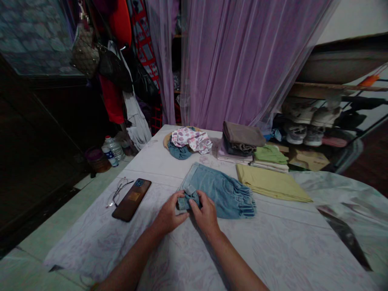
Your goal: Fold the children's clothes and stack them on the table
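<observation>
Light blue denim shorts (216,188) lie folded on the cloth-covered table, their gathered elastic waist toward the right. At their near left edge, my left hand (169,212) and my right hand (206,212) pinch a small bunched denim piece (191,194) between them. It looks folded or knotted; whether it is joined to the shorts I cannot tell. My left fingers grip its left end, while my right thumb presses on its front. Part of the piece is hidden behind my fingers.
Left of my hands lie a phone (132,200) and eyeglasses (117,193). Farther back, a round basket (166,140) holds crumpled clothes. A folded yellow cloth (269,182), a green folded garment (270,154) and a dark-topped clothes stack (242,135) sit at the right.
</observation>
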